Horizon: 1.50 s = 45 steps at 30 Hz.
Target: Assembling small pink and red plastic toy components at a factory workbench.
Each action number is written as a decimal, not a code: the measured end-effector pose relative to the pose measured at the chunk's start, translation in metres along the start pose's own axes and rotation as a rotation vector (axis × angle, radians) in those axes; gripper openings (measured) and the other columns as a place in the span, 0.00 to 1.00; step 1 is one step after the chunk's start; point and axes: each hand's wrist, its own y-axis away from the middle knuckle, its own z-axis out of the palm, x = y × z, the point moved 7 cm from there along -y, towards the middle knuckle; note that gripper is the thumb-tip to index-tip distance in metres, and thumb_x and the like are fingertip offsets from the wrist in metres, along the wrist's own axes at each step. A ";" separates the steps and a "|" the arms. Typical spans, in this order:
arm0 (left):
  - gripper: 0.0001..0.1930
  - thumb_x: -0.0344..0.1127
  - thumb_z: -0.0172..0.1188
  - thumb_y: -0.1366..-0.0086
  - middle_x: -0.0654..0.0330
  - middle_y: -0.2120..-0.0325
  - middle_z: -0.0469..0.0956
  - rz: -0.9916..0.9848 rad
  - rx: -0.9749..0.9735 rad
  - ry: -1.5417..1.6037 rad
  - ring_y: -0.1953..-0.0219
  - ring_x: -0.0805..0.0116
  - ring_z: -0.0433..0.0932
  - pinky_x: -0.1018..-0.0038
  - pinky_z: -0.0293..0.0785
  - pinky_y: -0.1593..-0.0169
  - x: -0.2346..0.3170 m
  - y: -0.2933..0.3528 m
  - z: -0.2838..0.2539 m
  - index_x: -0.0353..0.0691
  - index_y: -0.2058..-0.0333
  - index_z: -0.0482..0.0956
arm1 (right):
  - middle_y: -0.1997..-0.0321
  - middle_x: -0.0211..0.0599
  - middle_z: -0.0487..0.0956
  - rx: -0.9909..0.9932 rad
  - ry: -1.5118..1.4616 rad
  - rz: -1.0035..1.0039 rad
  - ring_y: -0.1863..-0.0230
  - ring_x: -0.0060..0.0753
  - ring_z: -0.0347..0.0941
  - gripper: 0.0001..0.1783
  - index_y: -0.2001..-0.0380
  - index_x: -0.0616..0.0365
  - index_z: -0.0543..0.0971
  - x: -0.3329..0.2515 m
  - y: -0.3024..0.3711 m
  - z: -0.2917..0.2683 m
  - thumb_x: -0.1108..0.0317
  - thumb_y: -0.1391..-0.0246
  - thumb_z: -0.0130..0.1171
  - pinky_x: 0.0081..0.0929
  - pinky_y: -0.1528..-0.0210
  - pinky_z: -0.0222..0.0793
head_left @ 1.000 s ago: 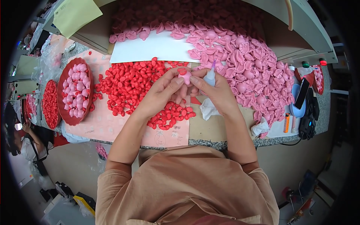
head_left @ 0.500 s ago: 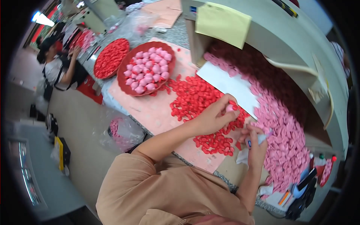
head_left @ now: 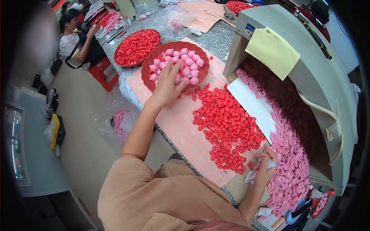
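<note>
My left hand [head_left: 168, 85] is over the near edge of a round, scalloped red bowl [head_left: 205, 73], its fingers spread above the pieces inside. The bowl holds many rounded pink pieces [head_left: 187, 71] with small red parts among them. Whether my fingertips touch a piece, I cannot tell. At the right, my right hand [head_left: 265, 169] is closed around a small white bottle [head_left: 271, 164], partly hidden by the fingers. Between the hands lies a spread of small glossy red pieces [head_left: 227, 119]. Beside my right hand is a heap of flat pink pieces [head_left: 287, 165].
A second bowl of red pieces [head_left: 138, 47] stands behind the first. A white board [head_left: 252, 111] lies between the red and pink heaps, beside a curved grey housing [head_left: 308, 73]. Crumpled tissue [head_left: 250, 177] is near my right wrist. A co-worker [head_left: 75, 44] sits far left.
My left hand has moved from the red heap, where it held a pink piece with red parts, to the bowl, and its fingers have spread. My right hand keeps the bottle. The view has shifted.
</note>
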 end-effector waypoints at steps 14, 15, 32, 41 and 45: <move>0.25 0.45 0.55 0.40 0.48 0.43 0.60 -0.005 -0.106 -0.139 0.38 0.50 0.55 0.48 0.45 0.38 0.015 0.024 -0.002 0.44 0.46 0.67 | 0.72 0.29 0.71 0.187 0.112 0.031 0.80 0.13 0.60 0.12 0.57 0.63 0.71 -0.004 0.036 -0.034 0.69 0.42 0.51 0.11 0.78 0.55; 0.21 0.41 0.55 0.40 0.48 0.44 0.62 0.102 -0.104 -0.089 0.40 0.49 0.58 0.53 0.51 0.39 0.011 0.025 0.009 0.41 0.49 0.69 | 0.72 0.29 0.71 0.197 0.143 0.043 0.80 0.12 0.60 0.12 0.57 0.63 0.71 -0.002 0.044 -0.041 0.69 0.43 0.51 0.11 0.78 0.55; 0.16 0.31 0.61 0.46 0.63 0.66 0.76 0.616 -0.449 0.584 0.65 0.67 0.72 0.70 0.62 0.57 0.253 0.151 0.062 0.43 0.57 0.77 | 0.71 0.30 0.77 0.043 0.198 0.325 0.71 0.18 0.71 0.07 0.66 0.62 0.76 0.006 0.087 -0.034 0.73 0.50 0.58 0.15 0.69 0.65; 0.14 0.22 0.54 0.44 0.54 0.63 0.75 0.392 -0.674 0.843 0.63 0.61 0.74 0.71 0.71 0.60 0.270 0.164 0.085 0.37 0.57 0.75 | 0.72 0.25 0.72 0.147 0.093 0.231 0.74 0.13 0.66 0.07 0.64 0.60 0.72 -0.006 0.119 -0.073 0.74 0.47 0.55 0.12 0.74 0.60; 0.22 0.21 0.54 0.50 0.55 0.62 0.74 0.736 -0.639 0.629 0.57 0.56 0.70 0.64 0.60 0.49 0.320 0.175 0.088 0.40 0.53 0.72 | 0.72 0.26 0.72 0.542 0.214 0.177 0.74 0.13 0.66 0.05 0.66 0.60 0.72 -0.013 0.169 -0.137 0.74 0.46 0.55 0.13 0.73 0.61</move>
